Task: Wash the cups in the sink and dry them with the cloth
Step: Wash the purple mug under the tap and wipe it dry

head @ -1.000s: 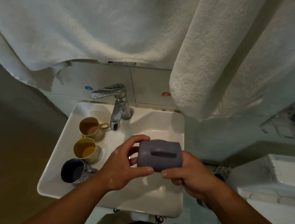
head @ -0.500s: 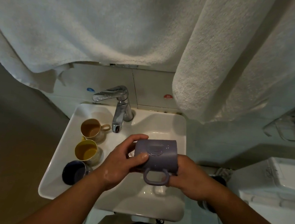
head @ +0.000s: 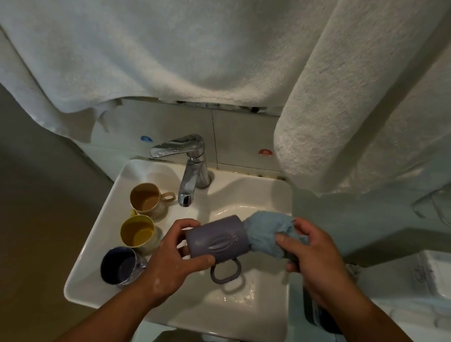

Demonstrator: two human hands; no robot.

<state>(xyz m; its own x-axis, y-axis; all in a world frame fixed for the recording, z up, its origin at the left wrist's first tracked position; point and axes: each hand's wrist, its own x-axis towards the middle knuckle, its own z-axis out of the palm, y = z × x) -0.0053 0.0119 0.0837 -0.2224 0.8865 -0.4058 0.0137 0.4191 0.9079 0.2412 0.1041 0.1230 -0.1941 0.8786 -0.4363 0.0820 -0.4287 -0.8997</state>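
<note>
Left hand (head: pixel 173 260) is wrapped round the base end of the purple mug (head: pixel 218 240), thumb underneath and fingers curled over the top, holding it up over the sink (head: pixel 264 316) basin. Right hand (head: pixel 311 260) is bunched round a blue cloth (head: pixel 266 233), pinching it, with the front of the wad stuffed into the mug's mouth.

Looks like the drying bit for this one. I'd say the trick is twisting the mug one way and the cloth the other, pushing right down to the bottom, then wiping the outside and handle.

Mug's lying on its side: long axis runs roughly left to right, mouth pointing right toward the cloth, handle hanging down toward the person.

Three more cups sit along the sink's left ledge, mouths up: a tan cup (head: pixel 146 201), a yellow cup (head: pixel 137 231), a dark blue cup (head: pixel 120 267).
</note>
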